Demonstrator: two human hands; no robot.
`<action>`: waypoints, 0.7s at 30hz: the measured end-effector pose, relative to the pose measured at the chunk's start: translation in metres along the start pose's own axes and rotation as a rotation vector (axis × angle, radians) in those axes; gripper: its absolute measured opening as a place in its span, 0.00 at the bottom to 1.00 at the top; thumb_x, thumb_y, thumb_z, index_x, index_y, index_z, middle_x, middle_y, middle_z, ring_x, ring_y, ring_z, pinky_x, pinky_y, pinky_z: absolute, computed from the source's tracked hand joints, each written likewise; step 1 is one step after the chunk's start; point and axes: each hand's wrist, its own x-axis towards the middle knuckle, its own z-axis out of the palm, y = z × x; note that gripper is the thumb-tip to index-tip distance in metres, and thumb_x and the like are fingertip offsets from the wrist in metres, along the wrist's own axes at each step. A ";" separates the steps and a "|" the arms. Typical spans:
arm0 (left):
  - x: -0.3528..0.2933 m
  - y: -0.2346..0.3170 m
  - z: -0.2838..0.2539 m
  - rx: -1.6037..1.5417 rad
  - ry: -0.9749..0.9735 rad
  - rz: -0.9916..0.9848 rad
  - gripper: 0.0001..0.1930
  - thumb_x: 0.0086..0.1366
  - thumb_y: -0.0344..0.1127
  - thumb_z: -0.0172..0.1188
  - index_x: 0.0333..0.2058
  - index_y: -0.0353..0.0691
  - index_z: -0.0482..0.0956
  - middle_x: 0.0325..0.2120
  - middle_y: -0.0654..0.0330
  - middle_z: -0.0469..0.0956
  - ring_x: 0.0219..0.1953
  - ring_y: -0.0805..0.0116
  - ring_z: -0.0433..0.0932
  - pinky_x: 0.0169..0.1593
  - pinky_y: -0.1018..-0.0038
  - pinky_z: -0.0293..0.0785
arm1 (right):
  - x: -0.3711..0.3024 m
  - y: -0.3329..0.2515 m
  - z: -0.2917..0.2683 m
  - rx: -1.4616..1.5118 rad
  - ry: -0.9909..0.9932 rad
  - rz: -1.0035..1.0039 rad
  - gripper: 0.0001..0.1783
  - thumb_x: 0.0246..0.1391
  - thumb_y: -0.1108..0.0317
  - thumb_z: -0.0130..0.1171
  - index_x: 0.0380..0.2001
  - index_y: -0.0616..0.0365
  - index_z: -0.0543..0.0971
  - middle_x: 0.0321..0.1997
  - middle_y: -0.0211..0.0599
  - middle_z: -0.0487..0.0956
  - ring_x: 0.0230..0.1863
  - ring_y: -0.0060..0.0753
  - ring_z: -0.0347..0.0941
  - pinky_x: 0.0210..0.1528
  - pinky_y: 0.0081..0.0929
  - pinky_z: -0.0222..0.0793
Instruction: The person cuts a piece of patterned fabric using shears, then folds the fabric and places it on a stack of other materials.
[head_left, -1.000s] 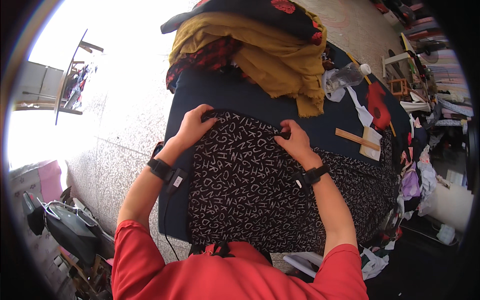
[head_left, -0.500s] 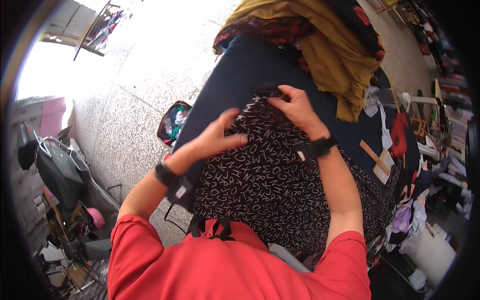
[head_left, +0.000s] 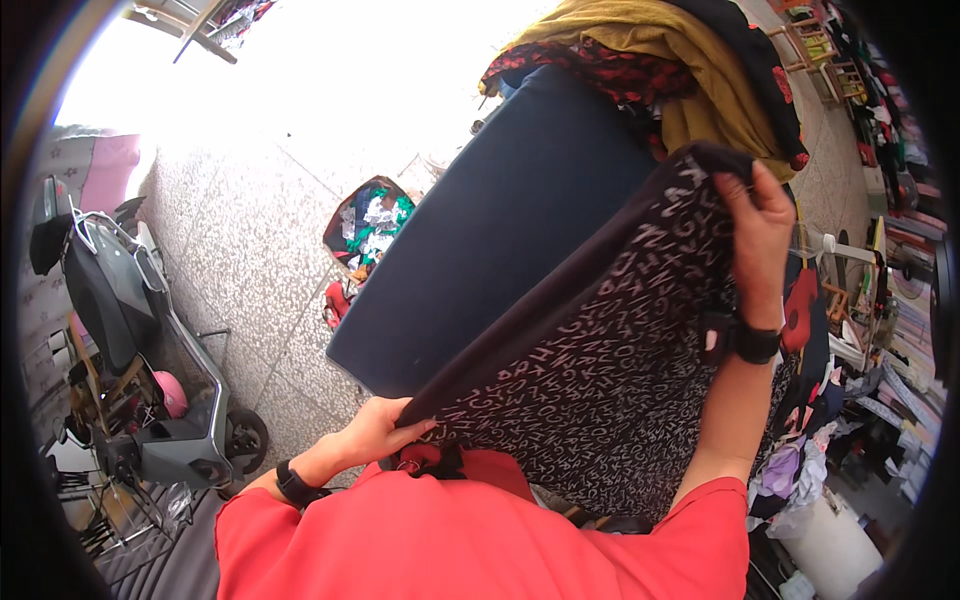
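Note:
A black fabric (head_left: pixel 600 390) printed with white letters is stretched between my two hands, its plain dark edge running slantwise over the table. My left hand (head_left: pixel 375 430) pinches one end of that edge close to my body, at the near corner of the dark blue table top (head_left: pixel 500 220). My right hand (head_left: pixel 765 215) is raised at the far right and grips the other end, fingers closed over the cloth. Much of the table's right part is hidden under the fabric. Dark bands sit on both wrists.
Mustard and red-black cloths (head_left: pixel 640 60) lie heaped on the table's far end. On the speckled floor left of the table stands an open bag of scraps (head_left: pixel 375 220). A grey scooter (head_left: pixel 150 340) is at the left. Piled fabrics (head_left: pixel 900 380) and a white bin (head_left: pixel 835 545) are at the right.
My hands have closed on the fabric's edge and spread apart, left toward my body, right out to the right. The fabric is lifted, baring more blue table top.

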 end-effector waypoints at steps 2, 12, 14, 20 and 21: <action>0.012 -0.006 -0.019 -0.026 0.039 0.012 0.09 0.64 0.31 0.59 0.41 0.33 0.77 0.29 0.58 0.81 0.31 0.81 0.74 0.36 0.76 0.73 | 0.022 0.009 0.007 0.009 0.037 0.008 0.12 0.56 0.75 0.59 0.44 0.65 0.80 0.38 0.27 0.81 0.37 0.14 0.73 0.42 0.13 0.68; 0.046 -0.020 -0.028 0.066 0.558 0.018 0.09 0.63 0.30 0.59 0.40 0.31 0.76 0.26 0.50 0.80 0.27 0.67 0.80 0.32 0.75 0.73 | 0.128 0.097 0.057 -0.055 -0.154 -0.058 0.14 0.52 0.72 0.64 0.42 0.66 0.81 0.36 0.24 0.81 0.35 0.13 0.70 0.39 0.15 0.67; 0.042 -0.039 -0.021 0.113 0.587 -0.040 0.10 0.63 0.32 0.60 0.40 0.32 0.76 0.27 0.49 0.80 0.28 0.66 0.81 0.33 0.73 0.74 | 0.128 0.130 0.067 -0.090 -0.153 -0.005 0.17 0.51 0.70 0.65 0.44 0.67 0.80 0.36 0.26 0.82 0.35 0.14 0.71 0.40 0.16 0.67; 0.020 -0.047 -0.024 0.543 0.388 -0.147 0.20 0.51 0.42 0.66 0.39 0.36 0.74 0.25 0.48 0.77 0.31 0.46 0.77 0.35 0.59 0.73 | 0.129 0.188 0.081 -0.347 -0.125 0.034 0.24 0.49 0.59 0.67 0.47 0.62 0.79 0.40 0.39 0.83 0.37 0.23 0.77 0.43 0.21 0.68; 0.017 -0.050 -0.024 0.540 0.390 -0.150 0.20 0.51 0.42 0.66 0.39 0.36 0.74 0.25 0.48 0.77 0.31 0.46 0.77 0.35 0.59 0.73 | 0.128 0.188 0.082 -0.365 -0.096 0.040 0.24 0.48 0.58 0.67 0.46 0.62 0.79 0.40 0.40 0.83 0.38 0.25 0.78 0.43 0.22 0.69</action>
